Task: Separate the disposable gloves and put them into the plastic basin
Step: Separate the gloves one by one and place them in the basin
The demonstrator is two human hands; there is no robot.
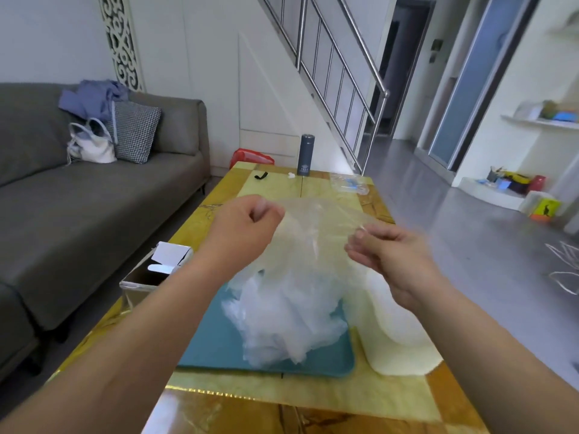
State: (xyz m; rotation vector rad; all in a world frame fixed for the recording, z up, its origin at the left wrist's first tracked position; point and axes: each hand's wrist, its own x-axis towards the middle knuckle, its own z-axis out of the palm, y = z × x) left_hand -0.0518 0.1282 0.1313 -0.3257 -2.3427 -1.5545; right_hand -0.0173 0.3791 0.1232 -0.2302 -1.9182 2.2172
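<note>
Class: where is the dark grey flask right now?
In the head view the flask stands upright at the table's far end, just right of a small white object.

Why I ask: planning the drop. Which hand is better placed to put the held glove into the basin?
Probably left. The left hand grips the glove in line with the teal basin; the right hand pinches it nearer the glove stack beside the basin.

Glove pile (282, 311) in basin (213, 339), box (147, 274) to its left, flask (304, 155) behind
</note>
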